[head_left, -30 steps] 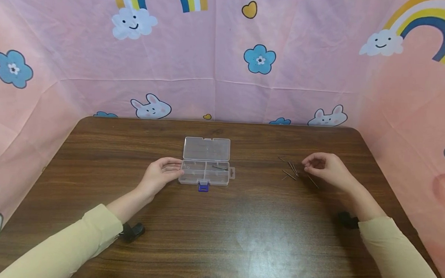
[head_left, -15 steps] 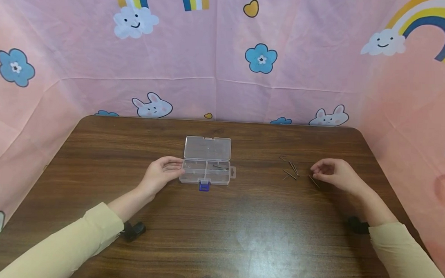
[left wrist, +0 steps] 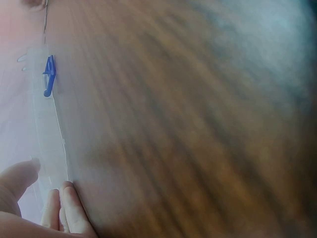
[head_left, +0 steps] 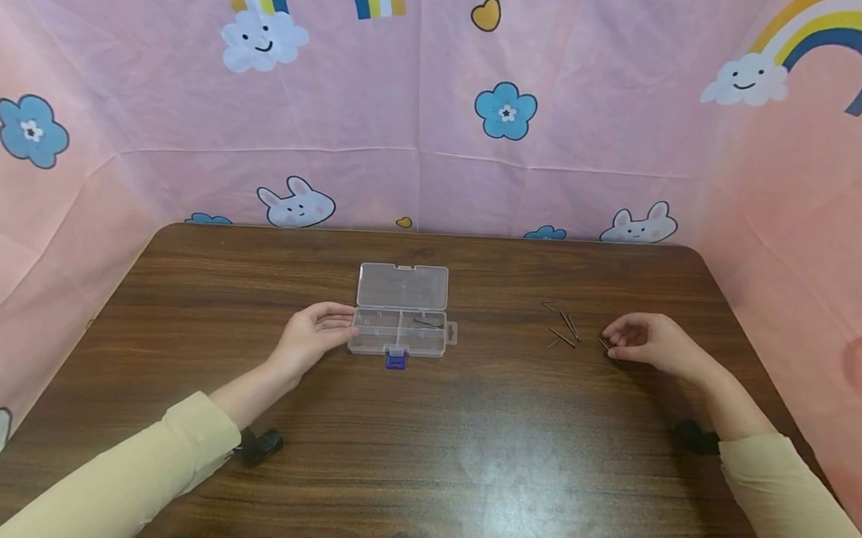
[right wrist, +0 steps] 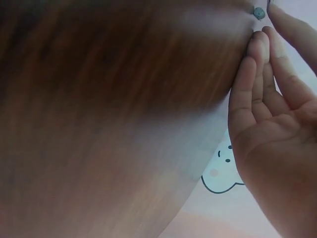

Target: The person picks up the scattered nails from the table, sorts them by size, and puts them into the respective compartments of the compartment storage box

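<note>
My left hand (head_left: pixel 315 335) holds the left end of a clear plastic compartment box (head_left: pixel 374 349), thumb and fingers at its edge. The lid stands open behind it, and a blue latch (left wrist: pixel 50 75) hangs at the front. A few nails (head_left: pixel 427 325) lie in a right compartment. On the right, my right hand (head_left: pixel 645 342) is low over the table, fingertips around a single nail (head_left: pixel 603 344); its round head shows between thumb and fingers in the right wrist view. The fingers look loosely bent and do not visibly pinch it.
Several loose nails (head_left: pixel 570 327), some small, lie scattered on the wooden table (head_left: pixel 425 427) between the box and the right hand. A pink patterned cloth (head_left: pixel 587 84) surrounds the back and sides of the table.
My right hand has moved slightly right and toward me, its fingertips now covering the lower end of the single nail. The left hand and box stay in place.
</note>
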The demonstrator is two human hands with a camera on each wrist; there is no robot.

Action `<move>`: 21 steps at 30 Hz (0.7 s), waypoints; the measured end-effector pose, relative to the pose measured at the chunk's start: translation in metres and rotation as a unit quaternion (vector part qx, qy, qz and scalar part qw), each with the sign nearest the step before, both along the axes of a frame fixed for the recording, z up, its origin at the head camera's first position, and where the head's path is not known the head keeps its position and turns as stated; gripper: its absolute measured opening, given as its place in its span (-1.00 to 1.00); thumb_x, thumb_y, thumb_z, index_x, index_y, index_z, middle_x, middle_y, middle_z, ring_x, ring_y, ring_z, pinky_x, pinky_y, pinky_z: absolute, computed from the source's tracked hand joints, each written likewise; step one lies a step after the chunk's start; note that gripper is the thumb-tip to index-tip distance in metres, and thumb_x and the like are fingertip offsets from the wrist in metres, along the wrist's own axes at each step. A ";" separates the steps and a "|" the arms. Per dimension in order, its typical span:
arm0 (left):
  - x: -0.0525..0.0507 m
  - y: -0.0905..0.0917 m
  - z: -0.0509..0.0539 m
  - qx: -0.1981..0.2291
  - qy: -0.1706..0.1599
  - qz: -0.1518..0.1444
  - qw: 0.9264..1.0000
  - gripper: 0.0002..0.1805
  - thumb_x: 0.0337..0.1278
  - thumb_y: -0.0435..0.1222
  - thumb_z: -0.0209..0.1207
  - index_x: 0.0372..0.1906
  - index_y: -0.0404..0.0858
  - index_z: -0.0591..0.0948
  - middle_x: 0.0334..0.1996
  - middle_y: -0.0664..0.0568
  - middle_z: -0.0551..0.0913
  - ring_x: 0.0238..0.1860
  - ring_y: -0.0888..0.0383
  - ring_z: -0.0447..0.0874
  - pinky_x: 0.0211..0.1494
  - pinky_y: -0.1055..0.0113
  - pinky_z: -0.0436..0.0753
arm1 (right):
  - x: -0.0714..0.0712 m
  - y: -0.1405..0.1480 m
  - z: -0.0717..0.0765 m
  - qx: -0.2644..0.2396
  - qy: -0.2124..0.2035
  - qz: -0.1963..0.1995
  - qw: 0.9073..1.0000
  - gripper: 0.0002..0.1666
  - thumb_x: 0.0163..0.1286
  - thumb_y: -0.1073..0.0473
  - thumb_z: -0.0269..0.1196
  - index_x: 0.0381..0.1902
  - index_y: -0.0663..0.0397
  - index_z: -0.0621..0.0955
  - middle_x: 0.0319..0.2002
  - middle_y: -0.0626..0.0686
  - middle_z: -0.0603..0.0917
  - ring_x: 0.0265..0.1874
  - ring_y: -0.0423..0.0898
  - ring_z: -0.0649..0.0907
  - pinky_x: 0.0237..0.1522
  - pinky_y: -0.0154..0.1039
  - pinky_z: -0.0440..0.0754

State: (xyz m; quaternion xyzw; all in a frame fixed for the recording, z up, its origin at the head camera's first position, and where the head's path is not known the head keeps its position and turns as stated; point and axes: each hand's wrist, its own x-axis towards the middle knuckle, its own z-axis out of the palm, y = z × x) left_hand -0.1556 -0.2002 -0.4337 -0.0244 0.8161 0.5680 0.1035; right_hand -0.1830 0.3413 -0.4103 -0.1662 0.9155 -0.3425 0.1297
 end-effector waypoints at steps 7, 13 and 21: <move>0.000 0.000 -0.001 -0.002 0.004 -0.004 1.000 -0.48 0.42 -0.33 0.33 0.36 -0.46 0.53 0.31 -0.38 0.63 0.21 0.07 0.70 0.10 0.68 0.64 | 0.000 0.000 -0.001 0.008 0.002 0.004 1.000 -0.71 0.32 0.34 0.50 -0.03 0.33 0.74 -0.23 0.11 0.77 -0.31 -0.36 0.63 -0.24 -0.42 0.67; 0.000 0.000 -0.001 -0.002 0.001 -0.003 1.000 -0.48 0.43 -0.32 0.33 0.36 -0.45 0.53 0.32 -0.37 0.63 0.20 0.09 0.70 0.09 0.68 0.63 | 0.000 -0.001 -0.002 0.017 0.006 -0.003 1.000 -0.76 0.34 0.35 0.48 -0.07 0.33 0.75 -0.24 0.10 0.79 -0.34 -0.39 0.64 -0.27 -0.44 0.65; 0.001 0.000 0.000 -0.007 0.003 0.000 1.000 -0.48 0.42 -0.31 0.33 0.36 -0.45 0.54 0.31 -0.37 0.64 0.14 0.20 0.71 0.08 0.68 0.63 | 0.000 0.000 -0.002 0.027 0.011 -0.015 0.999 -0.86 0.37 0.37 0.43 -0.13 0.27 0.78 -0.27 0.08 0.83 -0.34 -0.43 0.69 -0.27 -0.44 0.67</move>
